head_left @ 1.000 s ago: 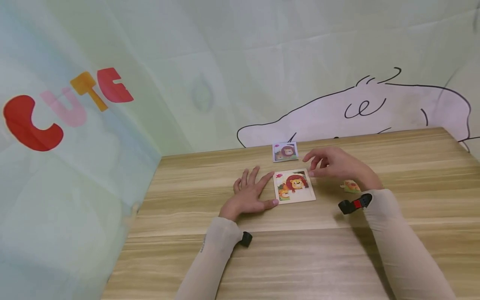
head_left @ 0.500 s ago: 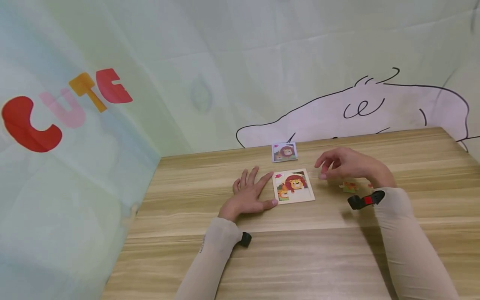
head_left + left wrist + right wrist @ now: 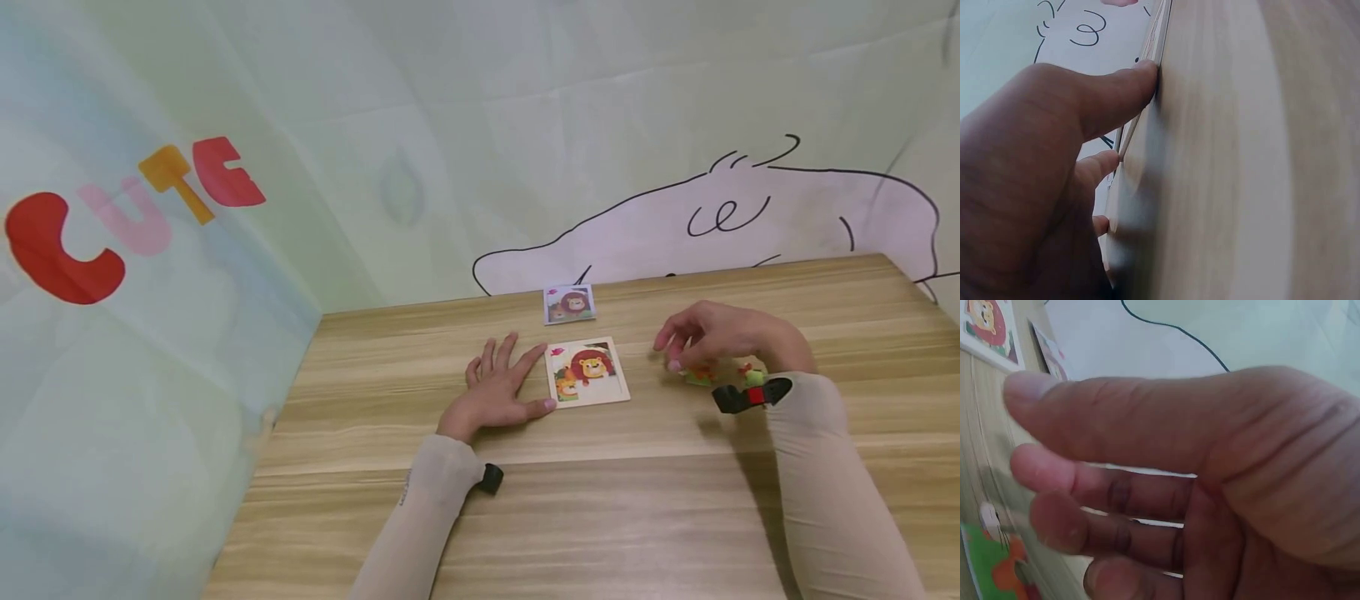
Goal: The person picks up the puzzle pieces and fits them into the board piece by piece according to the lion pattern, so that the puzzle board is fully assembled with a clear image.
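Note:
In the head view, a square lion puzzle board (image 3: 606, 392) lies on the table, partly filled, with a bare patch at its lower right. My left hand (image 3: 498, 398) is spread flat beside it, thumb and index finger touching its left edge. To the right, my right hand (image 3: 723, 335) hovers with loosely bent fingers beside a loose green-and-orange puzzle piece (image 3: 700, 379). The right wrist view shows thumb and fingers apart, nothing between them, and a loose piece (image 3: 991, 565) below. Another puzzle piece (image 3: 754, 377) is partly hidden by the right wrist.
A small lion picture card (image 3: 569, 306) lies behind the board, near the back edge of the wooden table (image 3: 570, 517). A printed cloth (image 3: 420, 150) hangs behind and at the left.
My right hand has moved right, away from the board's upper right corner, to the loose pieces. The left hand and board have stayed in place.

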{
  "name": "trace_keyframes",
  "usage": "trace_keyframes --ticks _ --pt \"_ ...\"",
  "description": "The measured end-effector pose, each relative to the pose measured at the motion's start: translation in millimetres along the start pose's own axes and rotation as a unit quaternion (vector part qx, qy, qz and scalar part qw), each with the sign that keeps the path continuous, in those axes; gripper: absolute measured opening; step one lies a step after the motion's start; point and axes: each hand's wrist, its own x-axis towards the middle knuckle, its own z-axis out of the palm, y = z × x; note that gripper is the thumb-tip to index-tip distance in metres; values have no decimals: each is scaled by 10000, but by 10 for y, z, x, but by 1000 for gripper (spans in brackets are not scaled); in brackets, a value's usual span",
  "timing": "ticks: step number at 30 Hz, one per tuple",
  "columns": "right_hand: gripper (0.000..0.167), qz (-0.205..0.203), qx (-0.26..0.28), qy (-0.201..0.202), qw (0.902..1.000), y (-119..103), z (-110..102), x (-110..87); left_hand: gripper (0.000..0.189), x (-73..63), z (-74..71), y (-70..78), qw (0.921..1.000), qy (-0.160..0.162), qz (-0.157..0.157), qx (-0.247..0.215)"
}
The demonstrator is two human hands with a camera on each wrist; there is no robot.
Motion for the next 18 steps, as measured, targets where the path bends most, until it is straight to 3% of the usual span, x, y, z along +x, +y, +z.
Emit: trace_keyframes --ticks 8,18 --pt "33 349 408 -290 9981 162 -102 -123 91 -14 -12 33 10000 24 -30 83" --pt "44 508 717 -218 9959 364 -95 -112 93 30 23 -16 10000 -14 -43 14"
